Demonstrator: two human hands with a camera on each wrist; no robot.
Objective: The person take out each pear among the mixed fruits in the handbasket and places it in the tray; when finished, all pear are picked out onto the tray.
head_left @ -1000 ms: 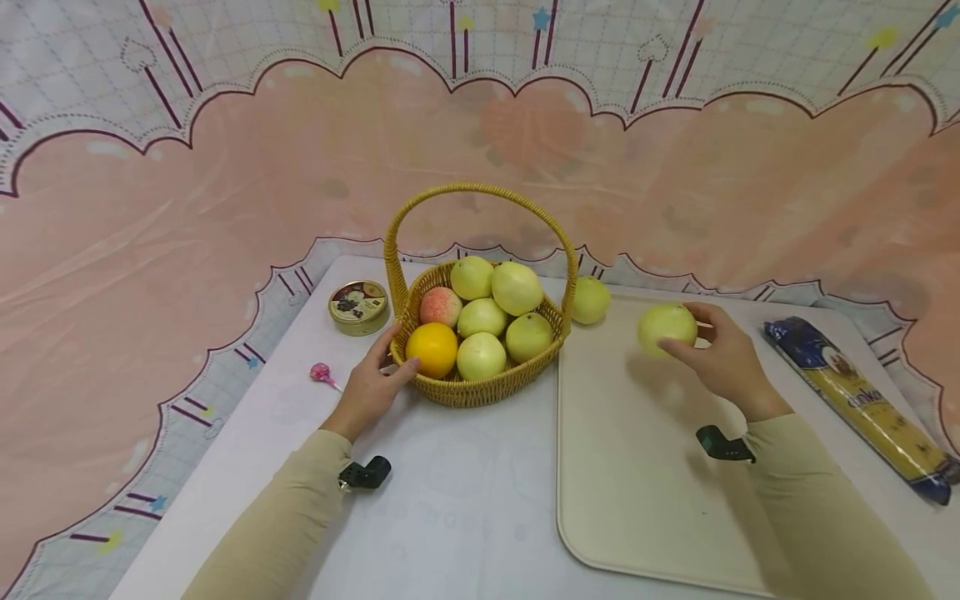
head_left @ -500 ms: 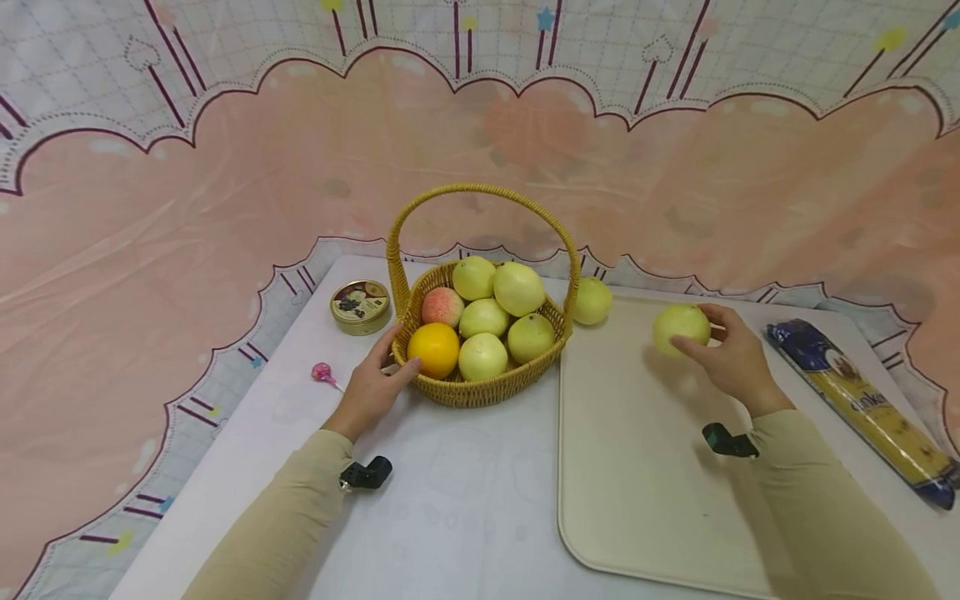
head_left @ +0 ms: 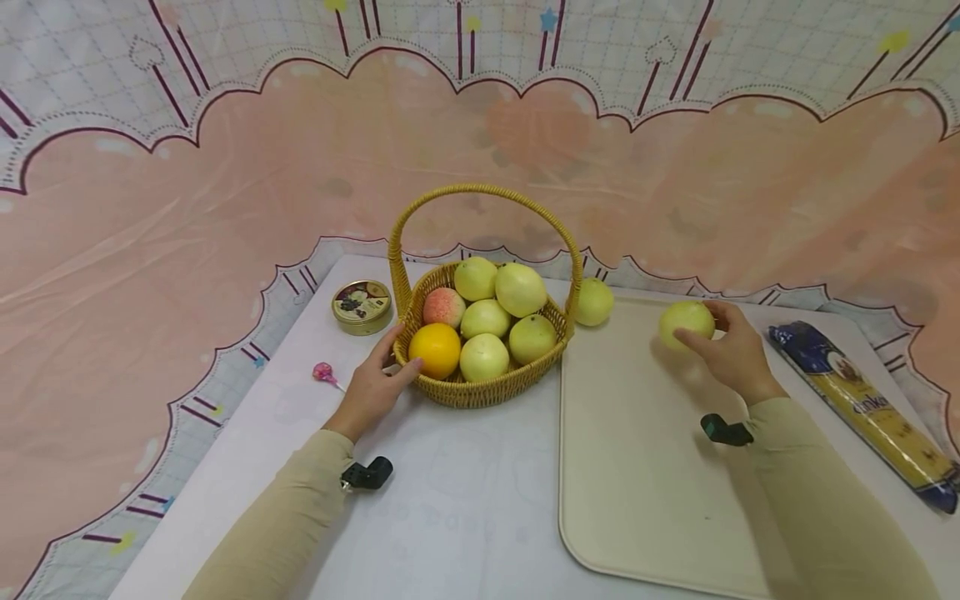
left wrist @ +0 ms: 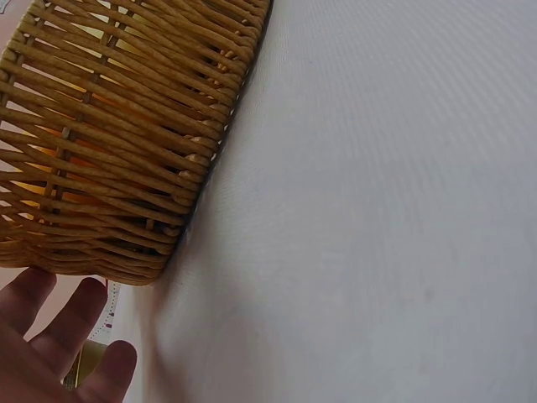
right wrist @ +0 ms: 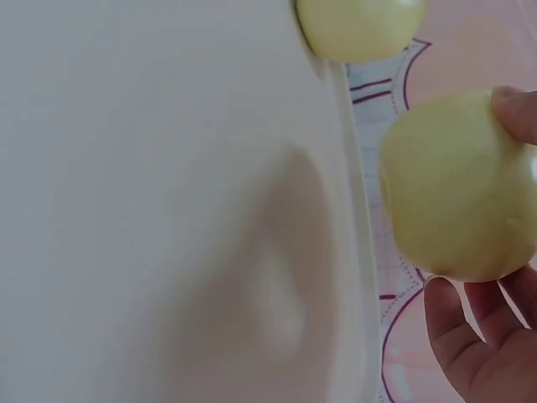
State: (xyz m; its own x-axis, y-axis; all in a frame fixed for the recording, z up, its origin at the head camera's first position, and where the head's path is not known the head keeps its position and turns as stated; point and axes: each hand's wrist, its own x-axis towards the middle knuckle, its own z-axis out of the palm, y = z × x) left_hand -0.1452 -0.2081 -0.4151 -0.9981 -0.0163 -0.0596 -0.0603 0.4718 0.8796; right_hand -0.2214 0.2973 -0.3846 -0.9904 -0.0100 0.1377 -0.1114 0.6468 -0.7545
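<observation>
In the head view my right hand holds a yellow-green apple above the far part of the beige tray. The right wrist view has the apple between the thumb and several fingertips, and its shadow falls on the tray. My left hand grips the near left rim of a wicker basket, thumb over the edge by an orange. From the left wrist, its fingers show against the basket's outer wall. A peach and several yellow-green fruits fill the basket.
Another yellow-green apple sits beside the basket at the tray's far left corner. Left of the basket are a round tin and a pink lollipop. A long blue and yellow packet lies right of the tray.
My right hand has moved a little to the right with the apple, away from the basket. The left hand keeps its place on the basket rim.
</observation>
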